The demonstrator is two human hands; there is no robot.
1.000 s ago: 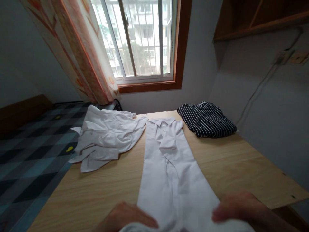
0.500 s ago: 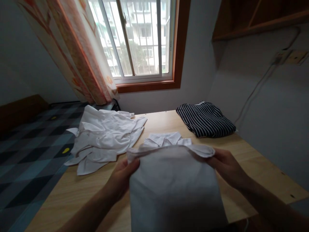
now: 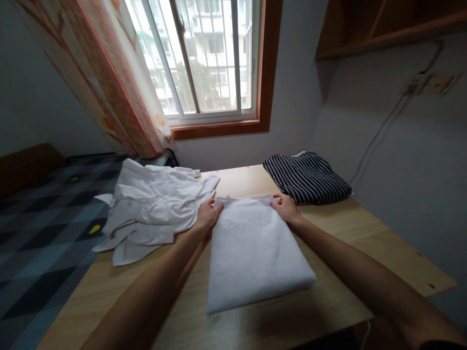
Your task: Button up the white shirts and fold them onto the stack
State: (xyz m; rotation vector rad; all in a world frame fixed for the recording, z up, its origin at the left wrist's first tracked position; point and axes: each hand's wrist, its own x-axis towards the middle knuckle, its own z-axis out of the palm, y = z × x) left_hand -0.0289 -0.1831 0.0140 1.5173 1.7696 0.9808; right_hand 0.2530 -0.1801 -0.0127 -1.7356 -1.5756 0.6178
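A white shirt, folded into a rough rectangle, lies in front of me on the wooden table. My left hand pinches its far left corner between thumb and fingers. At the far right corner, my right hand grips the cloth edge in the same way. The shirt's collar is almost wholly hidden beneath the folded layer. The near edge of the shirt looks slightly raised, with a shadow under it.
A crumpled white garment lies on the left, partly over the table edge. A folded black-and-white striped garment sits at the back right. A bed with a checked cover adjoins on the left. A cable hangs along the right wall.
Both hands have moved forward, away from me, carrying the shirt's held edge over the collar and down toward the table. The shirt's near end has come into full view.
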